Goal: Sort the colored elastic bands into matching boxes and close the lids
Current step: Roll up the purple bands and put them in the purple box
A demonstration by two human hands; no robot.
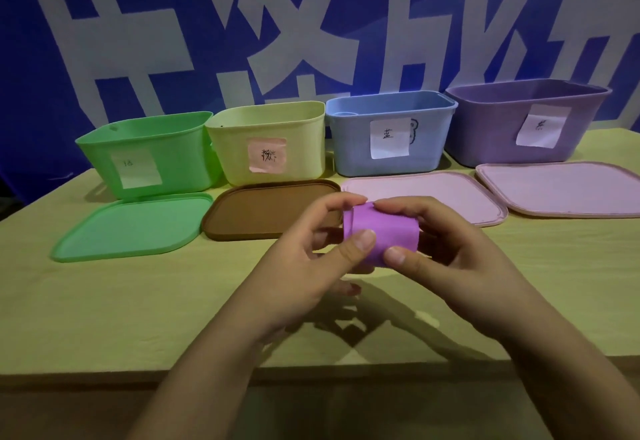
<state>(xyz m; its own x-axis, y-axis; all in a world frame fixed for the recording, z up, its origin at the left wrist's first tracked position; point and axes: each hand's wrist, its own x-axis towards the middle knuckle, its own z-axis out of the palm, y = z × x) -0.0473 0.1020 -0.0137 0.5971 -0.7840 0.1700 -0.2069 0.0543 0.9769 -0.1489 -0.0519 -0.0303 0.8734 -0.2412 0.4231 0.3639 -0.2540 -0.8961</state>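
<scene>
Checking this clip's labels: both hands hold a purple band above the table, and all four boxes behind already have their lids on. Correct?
Not quite. The head view shows both hands, left hand and right hand, holding the purple band, but all four boxes stand open; their lids lie flat on the table.

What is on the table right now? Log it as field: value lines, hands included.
held item: purple band, above the table
left hand: grips the band
right hand: grips the band
boxes, left to right: green box, yellow box, blue box, purple box
box state: all open
lids: four, flat in front of the boxes
</scene>
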